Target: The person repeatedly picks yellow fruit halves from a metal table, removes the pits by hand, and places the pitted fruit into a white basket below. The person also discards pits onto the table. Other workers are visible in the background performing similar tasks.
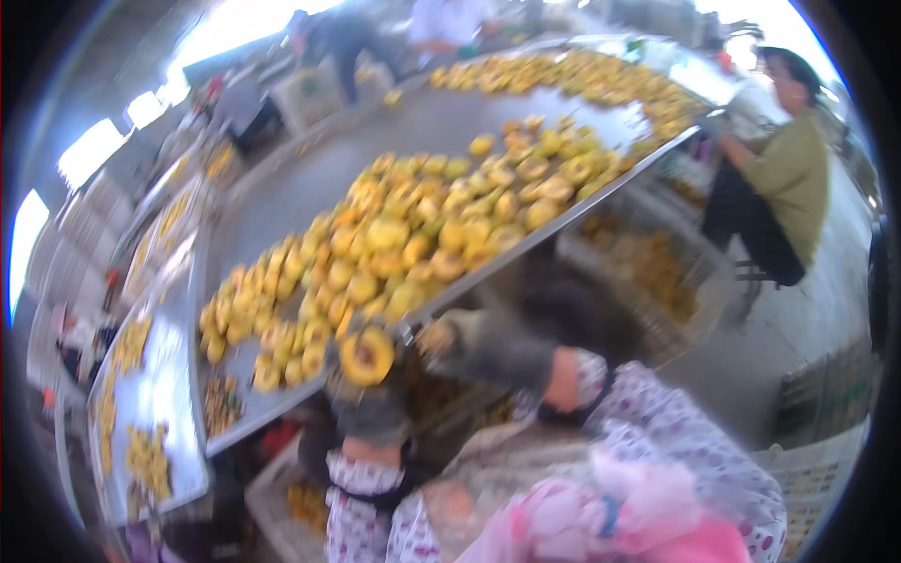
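My left hand (pixel 367 405), in a grey glove, holds a halved yellow fruit (pixel 366 357), likely a peach, its cut face and dark reddish centre turned up. Close on its right is my right hand (pixel 457 345), also gloved and blurred, with the fingers closed around a small metal tool (pixel 407 333) whose tip shows near the fruit. Both hands are at the near edge of a metal table (pixel 281 179). A long heap of yellow fruit (pixel 387 236), many pieces halved, lies on it just beyond them.
Small brown pieces, perhaps pits (pixel 222 405), lie at the table's near left corner. Crates of yellow pieces (pixel 633 271) stand below the edge. A second metal table (pixel 165 394) is at left. A person in an olive top (pixel 788 176) sits at right; others work farther back.
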`<state>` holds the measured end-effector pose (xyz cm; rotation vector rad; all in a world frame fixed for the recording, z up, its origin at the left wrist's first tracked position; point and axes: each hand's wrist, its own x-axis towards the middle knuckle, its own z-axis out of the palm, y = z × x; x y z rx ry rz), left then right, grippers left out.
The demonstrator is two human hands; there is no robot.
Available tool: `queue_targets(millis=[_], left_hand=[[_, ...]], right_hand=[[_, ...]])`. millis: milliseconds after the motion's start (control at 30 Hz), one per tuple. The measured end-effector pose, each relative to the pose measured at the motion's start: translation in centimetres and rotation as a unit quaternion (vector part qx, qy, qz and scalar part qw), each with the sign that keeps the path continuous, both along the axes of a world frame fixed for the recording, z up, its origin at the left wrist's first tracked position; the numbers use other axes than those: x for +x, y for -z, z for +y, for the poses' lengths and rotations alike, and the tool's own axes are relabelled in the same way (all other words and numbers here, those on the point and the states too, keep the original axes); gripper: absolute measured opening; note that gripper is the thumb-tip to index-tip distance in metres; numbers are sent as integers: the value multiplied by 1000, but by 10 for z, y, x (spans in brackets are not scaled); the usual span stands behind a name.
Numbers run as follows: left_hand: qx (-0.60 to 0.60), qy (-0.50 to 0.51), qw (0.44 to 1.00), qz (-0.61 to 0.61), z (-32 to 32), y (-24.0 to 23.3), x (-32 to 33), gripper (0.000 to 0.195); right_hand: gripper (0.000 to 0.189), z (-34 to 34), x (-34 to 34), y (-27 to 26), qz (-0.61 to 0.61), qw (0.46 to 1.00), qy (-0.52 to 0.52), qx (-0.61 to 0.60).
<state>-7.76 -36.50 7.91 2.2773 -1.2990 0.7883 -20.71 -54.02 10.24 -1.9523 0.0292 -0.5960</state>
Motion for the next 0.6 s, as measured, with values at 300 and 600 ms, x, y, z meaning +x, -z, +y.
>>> queue_targets(millis=[300, 600], left_hand=[[-424, 304, 568, 637, -12, 2, -19, 45], [-435, 220, 569, 662, -10, 12, -18, 44]], right_hand=[[36, 19, 21, 13, 192, 979, -50, -35], [42, 12, 27, 24, 213, 970, -102, 57]])
